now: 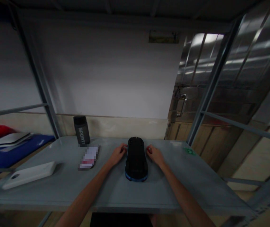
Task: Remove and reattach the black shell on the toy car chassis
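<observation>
The letters "SPORT" run down the side of a dark grey cylindrical bottle with a black cap [82,130], standing near the back of a grey, smooth-topped table [116,195]; any lettering beyond the T is too unclear to read. Just in front of it, a flat, white-and-pink object [89,157] lies under pixelation, its markings unreadable.

At the table's middle, a long black object with rounded ends and blue edging, shaped like an overturned toy car [136,159], lies lengthwise between a person's two bare hands. Both forearms reach in from the near edge. The left hand [119,152] and right hand [155,154] bend inward with fingers curled, close against opposite sides of the far half; whether they pinch it or merely rest beside it cannot be told.

A white oblong object with a dark oval spot [32,174] lies at left, and a small green patch [190,151] marks the right rear. A grey metal post [210,85] stands partly in front of a shiny metal door [194,75].
</observation>
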Demonstrator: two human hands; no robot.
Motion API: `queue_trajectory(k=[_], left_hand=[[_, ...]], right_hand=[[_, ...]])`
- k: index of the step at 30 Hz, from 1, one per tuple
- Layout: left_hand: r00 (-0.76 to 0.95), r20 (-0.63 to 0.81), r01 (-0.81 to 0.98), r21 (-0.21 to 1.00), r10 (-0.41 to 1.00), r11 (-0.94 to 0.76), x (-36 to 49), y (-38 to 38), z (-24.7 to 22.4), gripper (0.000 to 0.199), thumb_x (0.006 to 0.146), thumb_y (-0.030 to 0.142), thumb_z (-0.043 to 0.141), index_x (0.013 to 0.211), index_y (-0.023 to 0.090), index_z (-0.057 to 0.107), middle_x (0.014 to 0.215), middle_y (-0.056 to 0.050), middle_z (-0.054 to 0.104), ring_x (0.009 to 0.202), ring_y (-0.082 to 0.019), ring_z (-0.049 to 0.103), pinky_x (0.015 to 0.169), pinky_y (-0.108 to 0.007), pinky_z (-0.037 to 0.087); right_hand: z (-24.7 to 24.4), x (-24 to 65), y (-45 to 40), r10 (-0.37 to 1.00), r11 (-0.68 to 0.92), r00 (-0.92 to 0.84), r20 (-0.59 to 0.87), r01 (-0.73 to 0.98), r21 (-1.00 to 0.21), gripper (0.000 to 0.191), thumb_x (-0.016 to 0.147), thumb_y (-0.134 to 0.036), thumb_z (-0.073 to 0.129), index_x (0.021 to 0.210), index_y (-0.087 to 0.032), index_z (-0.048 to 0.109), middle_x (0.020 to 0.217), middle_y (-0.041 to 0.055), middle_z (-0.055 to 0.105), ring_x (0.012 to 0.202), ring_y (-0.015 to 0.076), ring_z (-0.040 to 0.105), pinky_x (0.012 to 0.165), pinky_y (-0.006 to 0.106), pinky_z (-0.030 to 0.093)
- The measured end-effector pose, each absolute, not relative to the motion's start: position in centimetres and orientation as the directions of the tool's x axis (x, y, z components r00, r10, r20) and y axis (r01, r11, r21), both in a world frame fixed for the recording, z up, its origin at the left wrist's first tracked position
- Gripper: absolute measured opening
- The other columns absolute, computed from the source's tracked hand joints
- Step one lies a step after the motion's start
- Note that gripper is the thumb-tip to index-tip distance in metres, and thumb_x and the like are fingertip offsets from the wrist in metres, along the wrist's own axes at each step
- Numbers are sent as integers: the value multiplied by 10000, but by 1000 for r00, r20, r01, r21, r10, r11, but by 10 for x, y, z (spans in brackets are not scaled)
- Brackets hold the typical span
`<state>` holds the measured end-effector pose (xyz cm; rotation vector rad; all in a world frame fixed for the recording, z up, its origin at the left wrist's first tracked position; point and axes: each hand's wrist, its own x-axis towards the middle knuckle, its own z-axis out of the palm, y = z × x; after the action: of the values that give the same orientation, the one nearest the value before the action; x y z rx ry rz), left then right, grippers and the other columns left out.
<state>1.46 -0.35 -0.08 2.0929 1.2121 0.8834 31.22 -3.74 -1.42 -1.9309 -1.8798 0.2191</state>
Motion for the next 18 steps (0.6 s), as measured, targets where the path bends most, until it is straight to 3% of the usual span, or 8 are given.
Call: queue_trajectory(k=[18], left_hand=[[368,249,486,770,896,-413,17,-10,10,352,954,158,528,1244,240,710,896,-6,773,867,-219,734,898,-335,573]], right_hand=[[0,309,-47,980,17,70,186,902,-432,178,1077,-239,630,1210,-229,747,950,41,800,833,205,695,748,293,422]])
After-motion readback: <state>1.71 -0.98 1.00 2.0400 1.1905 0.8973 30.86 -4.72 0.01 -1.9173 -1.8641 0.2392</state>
